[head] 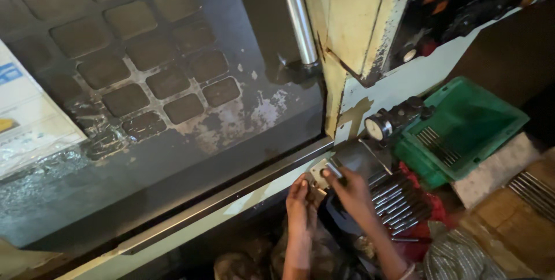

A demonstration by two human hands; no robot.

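**Hands seat a thin rod against a small metal block**

Fingers of both hands meet at a small pale square metal block (318,171) that sits low against the machine's cream sill, near centre of the scene. The right hand (351,190) pinches a short shiny steel rod (333,169) between thumb and forefinger, its tip touching the block. The left hand (300,199) steadies the block from the near left, fingers pressed together along its edge. Just right of the hands lies a row of similar dark steel rods (396,202) on red cloth (425,205); farther right stands a green plastic tray (497,119) holding more. A round dial gauge (378,128) sits just beyond the block. Judging by this, a rod is being fitted or checked; next calls for holding it square while the block stays steady.
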